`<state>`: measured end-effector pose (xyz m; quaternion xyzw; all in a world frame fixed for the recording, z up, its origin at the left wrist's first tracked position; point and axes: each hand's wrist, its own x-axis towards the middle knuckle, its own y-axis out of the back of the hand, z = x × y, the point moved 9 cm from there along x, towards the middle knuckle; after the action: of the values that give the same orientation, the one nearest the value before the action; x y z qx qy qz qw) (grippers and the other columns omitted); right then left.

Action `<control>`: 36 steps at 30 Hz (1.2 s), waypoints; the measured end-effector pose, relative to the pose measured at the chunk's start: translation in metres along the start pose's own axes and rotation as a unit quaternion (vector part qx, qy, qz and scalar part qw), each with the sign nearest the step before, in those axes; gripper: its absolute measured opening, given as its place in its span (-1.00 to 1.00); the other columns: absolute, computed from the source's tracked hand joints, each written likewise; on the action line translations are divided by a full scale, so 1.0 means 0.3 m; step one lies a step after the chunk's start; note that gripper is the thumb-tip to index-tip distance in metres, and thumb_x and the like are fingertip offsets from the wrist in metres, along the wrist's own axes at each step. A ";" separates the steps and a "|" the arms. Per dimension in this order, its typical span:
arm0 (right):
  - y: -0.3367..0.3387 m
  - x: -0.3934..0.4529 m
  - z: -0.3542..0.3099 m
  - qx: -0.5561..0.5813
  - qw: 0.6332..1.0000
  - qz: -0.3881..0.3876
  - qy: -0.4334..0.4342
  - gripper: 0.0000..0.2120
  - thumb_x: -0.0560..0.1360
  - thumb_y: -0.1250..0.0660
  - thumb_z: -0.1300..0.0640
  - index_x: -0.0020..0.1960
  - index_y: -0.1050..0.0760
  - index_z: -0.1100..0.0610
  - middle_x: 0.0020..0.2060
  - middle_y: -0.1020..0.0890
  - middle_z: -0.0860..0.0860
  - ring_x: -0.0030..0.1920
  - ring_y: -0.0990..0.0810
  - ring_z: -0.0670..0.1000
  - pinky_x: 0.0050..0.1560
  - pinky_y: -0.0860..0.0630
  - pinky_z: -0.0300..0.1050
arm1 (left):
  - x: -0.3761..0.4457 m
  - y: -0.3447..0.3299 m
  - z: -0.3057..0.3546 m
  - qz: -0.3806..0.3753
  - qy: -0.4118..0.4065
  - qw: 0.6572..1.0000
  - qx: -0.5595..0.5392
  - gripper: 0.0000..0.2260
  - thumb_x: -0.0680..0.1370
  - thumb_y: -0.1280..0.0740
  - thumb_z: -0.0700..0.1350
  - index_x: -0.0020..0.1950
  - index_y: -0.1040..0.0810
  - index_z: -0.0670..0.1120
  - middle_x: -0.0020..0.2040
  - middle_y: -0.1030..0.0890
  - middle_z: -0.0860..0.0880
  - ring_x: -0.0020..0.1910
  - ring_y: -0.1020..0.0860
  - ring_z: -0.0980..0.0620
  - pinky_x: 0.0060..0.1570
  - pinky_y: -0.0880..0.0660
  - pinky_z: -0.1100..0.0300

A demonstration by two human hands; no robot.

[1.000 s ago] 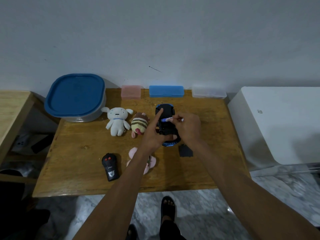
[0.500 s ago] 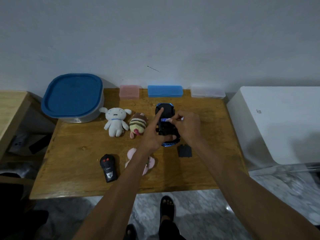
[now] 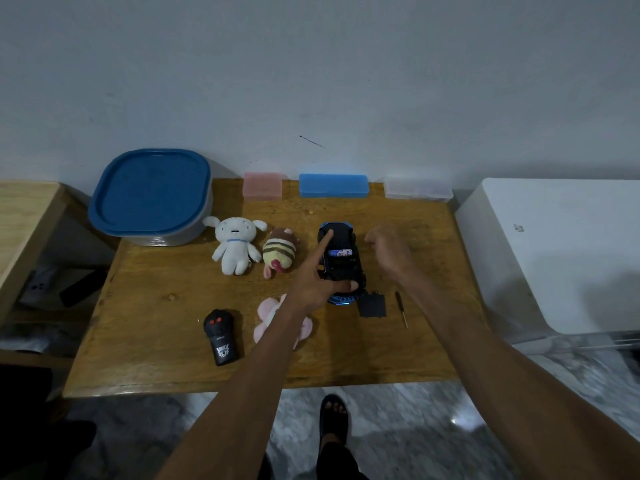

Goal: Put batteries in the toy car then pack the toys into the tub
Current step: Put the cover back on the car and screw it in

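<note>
A blue and black toy car [image 3: 343, 268] lies upside down on the wooden table [image 3: 173, 341]. One battery [image 3: 340, 252] sits in its bay. My left hand [image 3: 317, 275] holds the car, index finger along its left side, thumb at its near end. My right hand [image 3: 389, 251] hovers just right of the car, fingers loosely curled, holding nothing. The black battery cover [image 3: 372, 305] and a small screwdriver [image 3: 401, 308] lie near the car. A grey tub with a blue lid [image 3: 150, 195] stands at the back left. A white plush [image 3: 235, 245], a striped plush [image 3: 280, 252], a pink plush [image 3: 266, 322] and a black remote [image 3: 220, 337] lie on the table.
Three small cases stand along the wall: pink case [image 3: 262, 186], blue case [image 3: 333, 185], clear case [image 3: 418, 189]. A white appliance [image 3: 554, 251] borders the table on the right. A lower wooden table [image 3: 20, 223] is at left. My sandalled foot [image 3: 334, 417] is below the table's front edge.
My right hand pressed the battery into the car's bay, let go of it and drew back to the right. My left hand stayed on the car.
</note>
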<state>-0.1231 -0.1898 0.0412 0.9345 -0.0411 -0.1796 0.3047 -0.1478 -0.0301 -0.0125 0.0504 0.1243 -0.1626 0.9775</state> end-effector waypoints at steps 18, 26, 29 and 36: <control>-0.064 -0.079 -0.098 0.022 0.983 0.043 0.177 -0.85 0.44 -0.54 0.13 -0.04 -0.64 0.13 -0.14 -0.68 -0.02 -0.09 -0.66 -0.07 -0.11 -0.62 -0.14 | -0.022 -0.006 -0.020 -0.025 0.015 0.999 -0.018 -0.03 0.36 -0.61 -0.29 0.63 -0.19 0.12 0.38 -0.50 0.00 0.35 -0.51 0.01 0.28 -0.56 0.01; -0.091 -0.097 -0.127 -0.058 0.969 0.002 0.239 -0.70 0.46 -0.49 0.27 0.16 -0.66 0.05 -0.01 -0.68 0.01 0.01 -0.64 -0.05 0.03 -0.59 -0.16 | -0.024 0.003 -0.010 -0.031 0.011 0.999 -0.028 -0.05 0.36 -0.60 -0.33 0.62 -0.21 0.09 0.41 -0.52 -0.02 0.33 -0.55 0.07 0.16 -0.59 0.21; -0.094 -0.092 -0.134 -0.084 0.966 -0.024 0.245 -0.73 0.47 -0.49 0.27 0.16 -0.65 0.10 -0.04 -0.71 0.05 -0.02 -0.67 -0.01 0.01 -0.60 -0.14 | -0.025 0.003 0.002 -0.044 0.015 0.999 -0.027 -0.04 0.36 -0.60 -0.35 0.62 -0.21 0.09 0.46 -0.48 -0.01 0.37 -0.52 0.04 0.20 -0.59 0.14; -0.088 -0.089 -0.130 -0.168 0.944 -0.013 0.284 -0.93 0.46 -0.51 0.18 -0.11 -0.65 0.16 -0.18 -0.59 0.01 -0.17 -0.55 0.00 -0.12 -0.55 0.01 | -0.033 0.015 0.031 -0.068 0.022 0.997 -0.013 -0.04 0.38 -0.55 -0.41 0.63 -0.18 0.11 0.32 -0.56 0.05 0.16 -0.57 0.26 0.21 -0.60 0.10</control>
<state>-0.1348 -0.1418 0.0631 0.8822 0.0906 0.0854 0.4542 -0.1531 -0.0242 -0.0006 0.0323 0.1515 -0.2259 0.9618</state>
